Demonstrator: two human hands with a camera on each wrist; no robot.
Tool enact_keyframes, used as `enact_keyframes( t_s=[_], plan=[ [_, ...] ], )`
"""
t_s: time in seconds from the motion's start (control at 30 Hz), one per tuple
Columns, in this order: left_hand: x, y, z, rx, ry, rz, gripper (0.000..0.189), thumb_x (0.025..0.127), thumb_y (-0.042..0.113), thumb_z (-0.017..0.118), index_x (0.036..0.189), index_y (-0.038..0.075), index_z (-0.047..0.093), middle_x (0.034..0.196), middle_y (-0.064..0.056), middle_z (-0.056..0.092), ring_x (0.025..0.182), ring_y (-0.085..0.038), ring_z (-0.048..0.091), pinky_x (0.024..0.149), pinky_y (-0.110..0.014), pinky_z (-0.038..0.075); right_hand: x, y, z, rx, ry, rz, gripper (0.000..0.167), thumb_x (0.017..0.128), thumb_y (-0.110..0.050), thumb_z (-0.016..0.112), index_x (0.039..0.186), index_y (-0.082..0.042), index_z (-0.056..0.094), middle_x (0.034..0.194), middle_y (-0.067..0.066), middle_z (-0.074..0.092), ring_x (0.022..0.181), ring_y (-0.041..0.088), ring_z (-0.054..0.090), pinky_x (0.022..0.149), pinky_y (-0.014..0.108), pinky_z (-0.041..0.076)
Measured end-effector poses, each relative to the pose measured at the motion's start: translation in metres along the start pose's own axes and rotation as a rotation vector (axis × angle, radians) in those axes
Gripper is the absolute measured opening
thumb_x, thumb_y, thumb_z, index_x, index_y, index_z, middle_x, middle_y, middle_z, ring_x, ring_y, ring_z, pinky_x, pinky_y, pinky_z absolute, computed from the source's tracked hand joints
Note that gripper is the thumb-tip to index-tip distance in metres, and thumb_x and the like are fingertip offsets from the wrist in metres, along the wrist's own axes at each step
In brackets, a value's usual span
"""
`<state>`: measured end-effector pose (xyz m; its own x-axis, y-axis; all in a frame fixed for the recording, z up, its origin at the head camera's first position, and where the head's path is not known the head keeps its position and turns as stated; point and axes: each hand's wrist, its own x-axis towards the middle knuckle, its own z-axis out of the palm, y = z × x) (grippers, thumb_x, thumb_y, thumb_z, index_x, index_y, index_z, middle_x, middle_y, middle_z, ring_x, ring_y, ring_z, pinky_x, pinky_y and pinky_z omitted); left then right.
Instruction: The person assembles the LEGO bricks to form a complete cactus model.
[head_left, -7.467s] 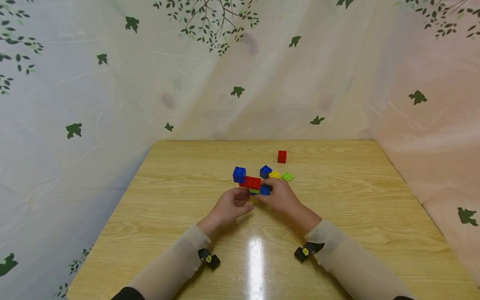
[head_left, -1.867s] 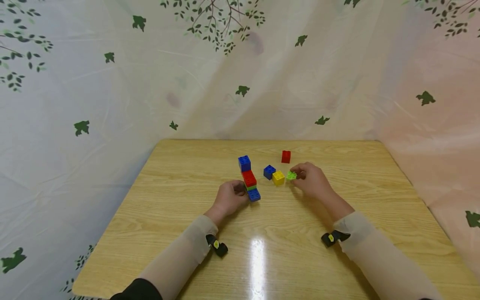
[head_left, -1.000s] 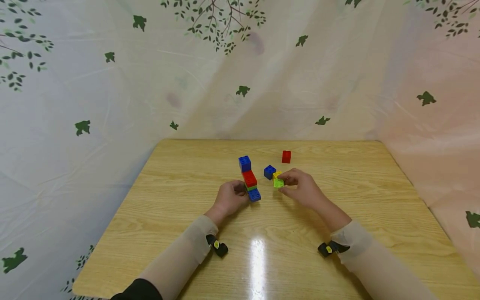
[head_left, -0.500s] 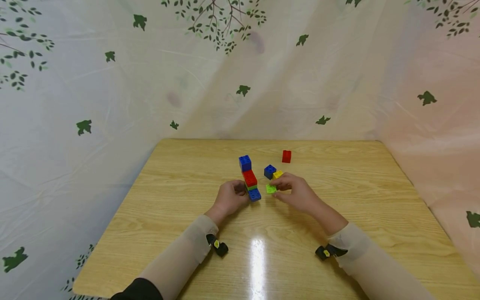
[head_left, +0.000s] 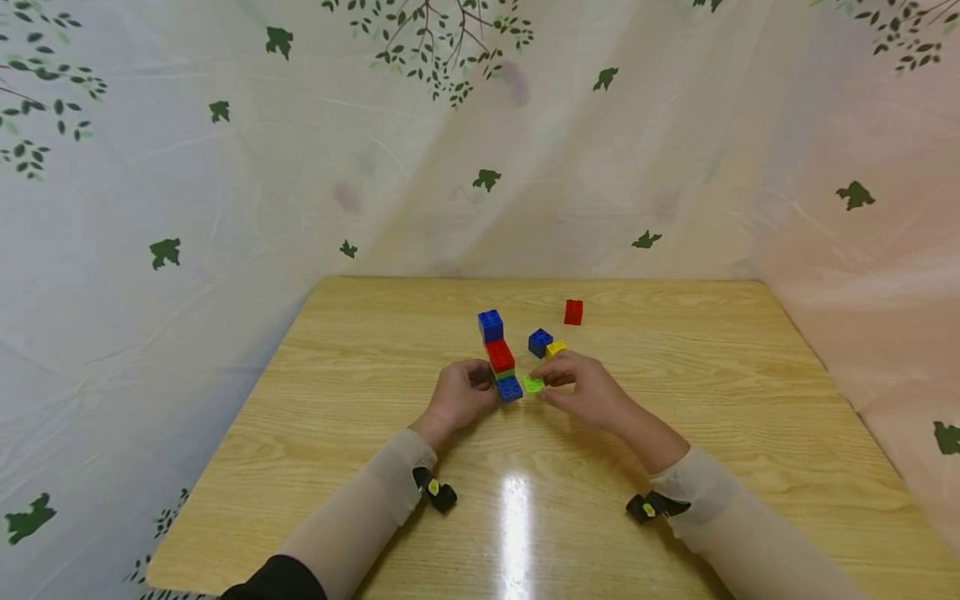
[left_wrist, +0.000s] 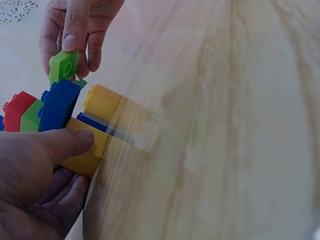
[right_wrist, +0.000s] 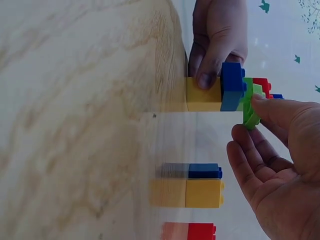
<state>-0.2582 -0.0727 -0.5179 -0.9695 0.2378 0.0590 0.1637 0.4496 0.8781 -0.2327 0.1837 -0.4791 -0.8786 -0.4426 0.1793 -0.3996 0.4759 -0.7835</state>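
My left hand (head_left: 459, 396) grips the bottom of a stepped stack of toy building bricks; in the left wrist view its thumb lies on the yellow bottom brick (left_wrist: 82, 152). Above the yellow sits a blue brick (head_left: 510, 388), then a green layer, a red brick (head_left: 500, 356) and a blue brick (head_left: 491, 324) on top. Between thumb and fingers, my right hand (head_left: 596, 396) pinches a flat light green brick (head_left: 533, 384) just right of the lower blue brick. The right wrist view shows this light green brick (right_wrist: 253, 107) close beside the stack, studs partly covered by the thumb.
On the wooden table (head_left: 360, 333), a loose blue brick (head_left: 540, 342) and a yellow brick (head_left: 557, 348) stand together behind my right hand. Farther back is a red brick (head_left: 573, 312). A printed curtain hangs behind the table.
My right hand took hold of the light green brick at the right and carried it leftward and nearer, up to the stack. My left hand keeps its grip, nearly still over the last two seconds.
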Motion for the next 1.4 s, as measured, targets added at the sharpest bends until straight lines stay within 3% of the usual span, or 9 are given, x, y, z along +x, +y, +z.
enact_keyframes(
  t_s=[0.57,0.97,1.23,1.4],
  plan=[
    [0.000,-0.004,0.001,-0.012,0.007,0.019,0.027,0.088,0.008,0.083,0.113,0.003,0.076,0.106,-0.008,0.076,0.102,-0.020,0.073,0.089,-0.031,0.061,0.007,-0.012,0.013,0.049,-0.046,-0.041,0.028,0.093,-0.009,0.082,0.120,-0.015,0.079,0.111,-0.002,0.068,0.102,0.019,0.068,0.093,0.043,0.060],
    [0.001,-0.004,0.002,-0.025,0.000,0.011,0.027,0.089,0.009,0.082,0.115,0.004,0.076,0.109,-0.008,0.076,0.105,-0.021,0.072,0.091,-0.031,0.060,0.007,-0.014,0.016,0.048,-0.068,-0.047,0.028,0.093,-0.007,0.080,0.120,-0.016,0.080,0.115,-0.002,0.065,0.107,0.023,0.067,0.084,0.032,0.063],
    [0.001,-0.004,0.001,-0.007,0.007,0.029,0.026,0.088,0.010,0.083,0.113,0.004,0.076,0.107,-0.007,0.076,0.103,-0.020,0.072,0.090,-0.031,0.061,0.007,-0.014,0.019,0.077,-0.084,-0.038,0.027,0.095,-0.006,0.078,0.121,-0.015,0.077,0.118,0.001,0.061,0.116,0.033,0.070,0.085,0.033,0.063],
    [0.001,-0.004,0.002,-0.012,0.010,0.035,0.026,0.088,0.009,0.083,0.112,0.003,0.076,0.106,-0.007,0.077,0.102,-0.020,0.073,0.089,-0.032,0.061,0.009,-0.013,0.021,0.064,-0.083,-0.084,0.030,0.094,-0.001,0.078,0.122,-0.013,0.079,0.116,0.002,0.060,0.108,0.026,0.067,0.085,0.031,0.062]
  ],
)
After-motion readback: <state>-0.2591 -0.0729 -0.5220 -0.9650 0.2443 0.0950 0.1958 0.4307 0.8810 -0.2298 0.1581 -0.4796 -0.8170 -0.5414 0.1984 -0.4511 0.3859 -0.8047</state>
